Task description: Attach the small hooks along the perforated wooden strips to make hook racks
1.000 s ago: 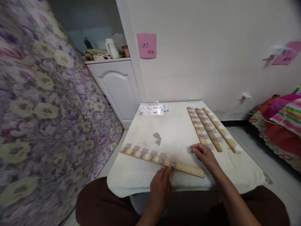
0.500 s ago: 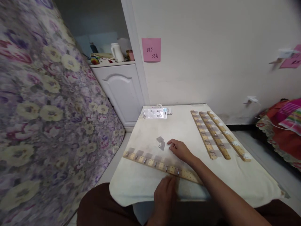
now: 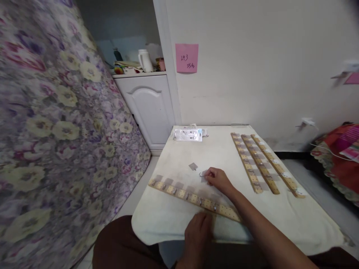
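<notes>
My right hand (image 3: 217, 179) pinches a small clear square adhesive hook (image 3: 201, 175) above the middle of the table; its metal hook pokes out left of the fingertips. A second clear square adhesive hook (image 3: 193, 166) lies on the cloth further left. In front of me runs a wooden strip with holes (image 3: 193, 198), slanting down to the right. Several clear-backed metal hooks sit along it, and its right end passes beneath my right forearm. My left hand (image 3: 198, 228) is closed at the strip's near edge, its fingertips hidden.
Three more wooden strips with hooks (image 3: 259, 163) lie side by side on the right. Clear plastic packaging (image 3: 187, 135) rests at the back left. A pale cloth (image 3: 168, 220) covers the table, a wall stands behind, and a floral curtain (image 3: 64, 149) hangs at left.
My right hand has closed on one of the two loose adhesive hooks and shifted it right, away from the other. My left hand stays by the strip. The whole view has shifted slightly.
</notes>
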